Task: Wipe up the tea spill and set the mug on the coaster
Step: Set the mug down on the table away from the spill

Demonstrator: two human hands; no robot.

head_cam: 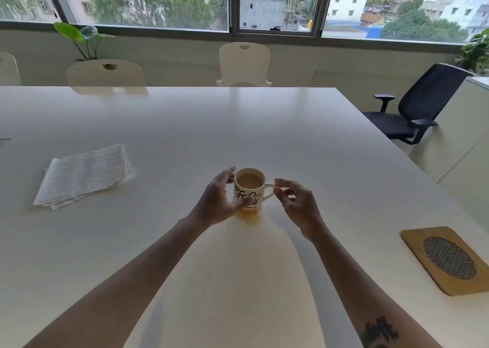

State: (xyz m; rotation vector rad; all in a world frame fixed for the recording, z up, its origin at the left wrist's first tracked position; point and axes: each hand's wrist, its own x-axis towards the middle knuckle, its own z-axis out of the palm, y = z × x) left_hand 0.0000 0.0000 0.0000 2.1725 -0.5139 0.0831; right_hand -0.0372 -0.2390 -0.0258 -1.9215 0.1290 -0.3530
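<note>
A white mug (250, 193) with black lettering, full of milky tea, stands on the white table (185, 125) in front of me. A small amber tea spill (248, 215) pools at its near base. My left hand (218, 202) wraps the mug's left side, thumb on the front and fingers at the back. My right hand (297, 202) hovers at the right with its fingers apart, fingertips right by the handle. A wooden coaster (415, 240) with a woven oval centre lies at the near right. A stack of white paper napkins (84, 175) lies to the left.
Two cream chairs (244, 63) stand behind the table's far edge and a black office chair (412, 104) stands past its right edge. The table's right edge runs close behind the coaster. Windows and potted plants line the back wall.
</note>
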